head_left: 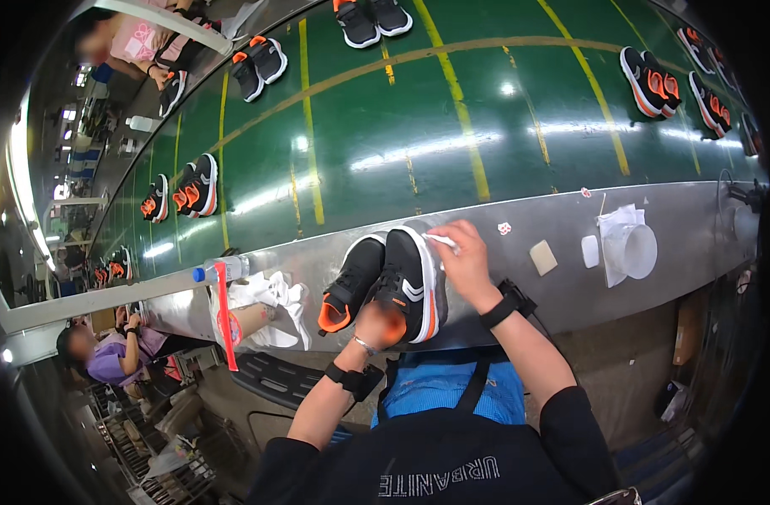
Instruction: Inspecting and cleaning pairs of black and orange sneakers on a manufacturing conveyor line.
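A pair of black sneakers with orange lining and white soles stands on the metal ledge in front of me. My left hand (380,326) is closed at the heel opening of the right-hand sneaker (408,273), its fingers partly hidden inside the shoe. Beside it, touching or nearly so, is the left-hand sneaker (355,273). My right hand (467,263) pinches a small white piece (442,241), perhaps folded cloth, against or close to the sole edge near that first shoe's toe.
Beyond the ledge runs a green conveyor belt (360,168) carrying several sneaker pairs. Crumpled white cloths (271,295) and a blue-capped bottle (221,271) lie left. A beige block (543,257), white block (590,251) and white round container (636,251) sit right. Two people work at left.
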Tool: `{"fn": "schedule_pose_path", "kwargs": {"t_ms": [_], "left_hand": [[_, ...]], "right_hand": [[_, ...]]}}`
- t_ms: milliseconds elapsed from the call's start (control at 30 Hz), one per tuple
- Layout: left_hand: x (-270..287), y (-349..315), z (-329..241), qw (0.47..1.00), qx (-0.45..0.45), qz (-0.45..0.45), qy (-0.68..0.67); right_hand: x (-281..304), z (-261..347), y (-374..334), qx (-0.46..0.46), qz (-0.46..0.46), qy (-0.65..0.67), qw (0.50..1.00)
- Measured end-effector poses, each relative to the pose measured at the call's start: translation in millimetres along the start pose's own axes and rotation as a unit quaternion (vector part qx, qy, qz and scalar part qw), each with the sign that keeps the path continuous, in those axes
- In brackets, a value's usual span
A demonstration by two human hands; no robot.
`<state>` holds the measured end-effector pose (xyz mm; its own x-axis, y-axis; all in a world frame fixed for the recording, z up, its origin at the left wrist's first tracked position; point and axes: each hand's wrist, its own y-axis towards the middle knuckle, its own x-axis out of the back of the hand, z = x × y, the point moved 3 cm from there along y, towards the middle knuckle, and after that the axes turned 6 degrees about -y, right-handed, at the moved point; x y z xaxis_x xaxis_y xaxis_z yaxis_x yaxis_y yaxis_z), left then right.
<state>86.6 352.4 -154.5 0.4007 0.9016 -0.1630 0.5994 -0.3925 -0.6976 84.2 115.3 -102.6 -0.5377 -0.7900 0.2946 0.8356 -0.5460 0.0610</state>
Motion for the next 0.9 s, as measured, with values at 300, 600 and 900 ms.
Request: {"fn": "schedule_pose_path", "kwargs": {"t_ms": [300,600,900], "left_hand": [[-11.1,4.0,1.7,0.993,-0.047,-0.056,-0.089],[-9.4,4.4,0.7,0.996,-0.067,-0.057,-0.028],[-10.7,6.8,-0.2,0.995,-0.047,-0.043,-0.075]], "right_hand": [[-30.2,-11.7,18.8,0.088,0.084,-0.037,0.992],[-10.7,-7.9,-44.4,0.093,0.030,-0.055,0.994],[-1.2,-3.8,-115.8,0.090,0.076,-0.022,0.993]]}}
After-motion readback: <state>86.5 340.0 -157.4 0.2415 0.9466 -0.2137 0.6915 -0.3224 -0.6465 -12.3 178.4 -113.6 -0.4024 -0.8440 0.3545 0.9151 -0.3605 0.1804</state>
